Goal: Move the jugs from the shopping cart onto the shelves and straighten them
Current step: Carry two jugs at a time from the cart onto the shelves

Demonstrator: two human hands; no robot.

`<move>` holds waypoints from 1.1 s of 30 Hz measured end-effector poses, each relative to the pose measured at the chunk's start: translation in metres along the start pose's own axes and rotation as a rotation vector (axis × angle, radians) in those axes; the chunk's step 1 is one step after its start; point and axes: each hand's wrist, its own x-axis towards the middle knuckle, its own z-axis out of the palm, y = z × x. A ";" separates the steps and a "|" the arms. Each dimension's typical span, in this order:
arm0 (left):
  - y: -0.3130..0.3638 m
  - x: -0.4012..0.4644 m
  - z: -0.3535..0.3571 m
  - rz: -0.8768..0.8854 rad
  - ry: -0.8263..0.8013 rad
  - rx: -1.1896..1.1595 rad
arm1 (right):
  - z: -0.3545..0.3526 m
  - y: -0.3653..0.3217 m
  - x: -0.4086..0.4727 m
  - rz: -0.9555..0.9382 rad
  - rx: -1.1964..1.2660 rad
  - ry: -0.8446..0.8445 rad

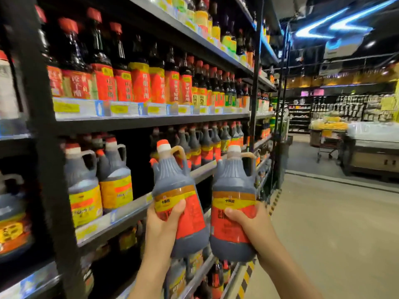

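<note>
I hold two dark jugs with red and yellow labels in front of the shelves. My left hand (164, 223) grips the left jug (179, 190) by its lower body; it has a white and orange cap and tilts slightly left. My right hand (248, 223) grips the right jug (234, 203), which stands nearly upright beside the first, almost touching it. Both jugs hover just in front of the middle shelf (133, 210), level with a dark gap between jugs standing there. The shopping cart is out of view.
Two yellow-labelled jugs (101, 186) stand on the same shelf to the left of the gap, more jugs (207, 145) to its right. Bottles (138, 80) fill the shelf above. The aisle floor (336, 223) opens to the right, with display bins (371, 147) beyond.
</note>
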 end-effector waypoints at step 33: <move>-0.065 0.284 0.035 0.109 0.885 0.543 | 0.172 0.076 0.395 -0.091 -0.098 -0.778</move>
